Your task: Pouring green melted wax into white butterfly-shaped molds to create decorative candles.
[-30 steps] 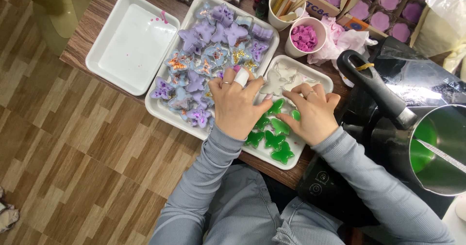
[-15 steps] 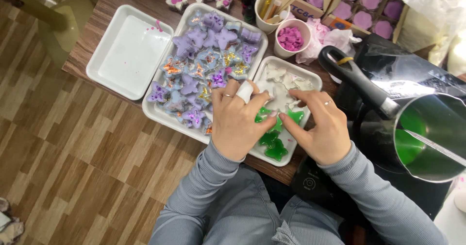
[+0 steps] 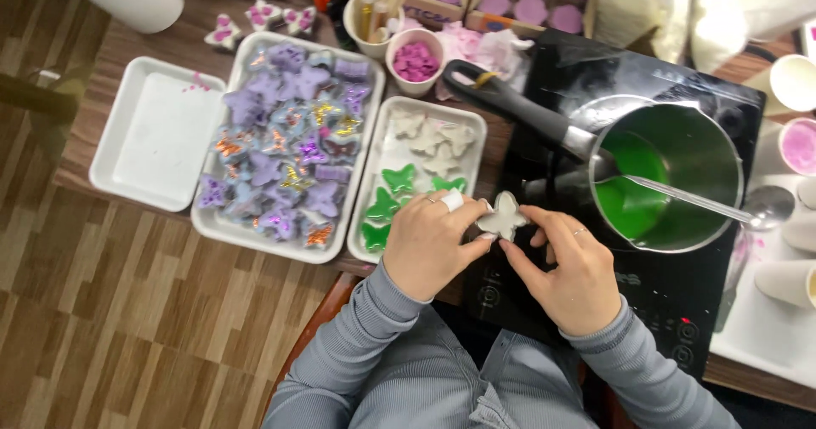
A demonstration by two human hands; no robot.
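Butterfly mould (image 3: 502, 216), a small pale silicone shape, sits pinched between both hands above the near edge of the desk (image 3: 127, 29), just clear of the tray it came from. Half a second ago both hands were pressed down among the green pieces in that tray; now they have lifted toward the person's body with this one piece, so a single mould is out and being worked free in the air. The left hand (image 3: 429, 246) closes thumb and fingers on the mould's left wing; the right hand (image 3: 565, 267) grips the right wing with its fingertips, the remaining fingers curled loosely. At ten o'clock from the hands, the narrow white tray (image 3: 476, 123) holds green butterflies (image 3: 391, 199) and several pale ones. Further toward nine o'clock lies a wider tray (image 3: 204, 225) heaped with purple, glittery pieces, then a bare white tray (image 3: 153, 131). At two o'clock, a saucepan (image 3: 671, 174) of green liquid stands on a black hob (image 3: 680, 301), its spoon (image 3: 722, 204) resting across the rim and its long handle (image 3: 510, 106) reaching toward twelve o'clock, close above the hands. A cup of pink bits (image 3: 416, 55) stands at twelve o'clock.
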